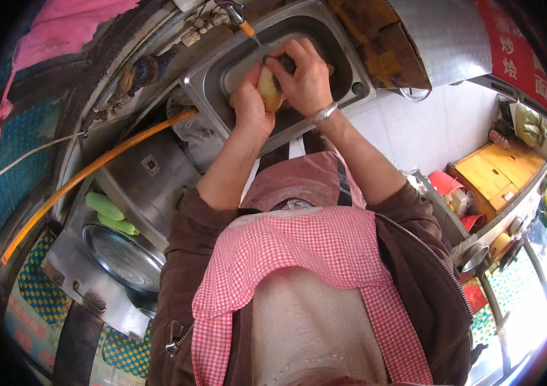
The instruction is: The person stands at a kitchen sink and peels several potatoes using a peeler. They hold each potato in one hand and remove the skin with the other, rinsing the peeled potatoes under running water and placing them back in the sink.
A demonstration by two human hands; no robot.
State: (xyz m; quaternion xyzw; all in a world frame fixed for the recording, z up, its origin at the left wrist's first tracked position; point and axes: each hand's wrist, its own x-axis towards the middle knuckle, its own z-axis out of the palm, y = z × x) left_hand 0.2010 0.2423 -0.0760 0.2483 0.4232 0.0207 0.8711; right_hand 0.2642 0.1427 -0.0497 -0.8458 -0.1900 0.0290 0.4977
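Over the stainless steel sink, my left hand holds a pale yellow, brown-patched vegetable, perhaps a potato. My right hand curls over its upper side, with a dark pad-like thing under the fingers; blur hides exactly what it is. A thin stream of water runs from the tap, which has an orange tip, and falls close to my fingertips. Partly behind my right hand, another pale piece shows in the basin. A metal bracelet circles my right wrist.
An orange hose arcs leftward from the sink. Two green squash lie beside a large round metal lid at left. A cardboard sheet stands against the sink's right side. Farther right are a wooden-topped cabinet and a red bucket.
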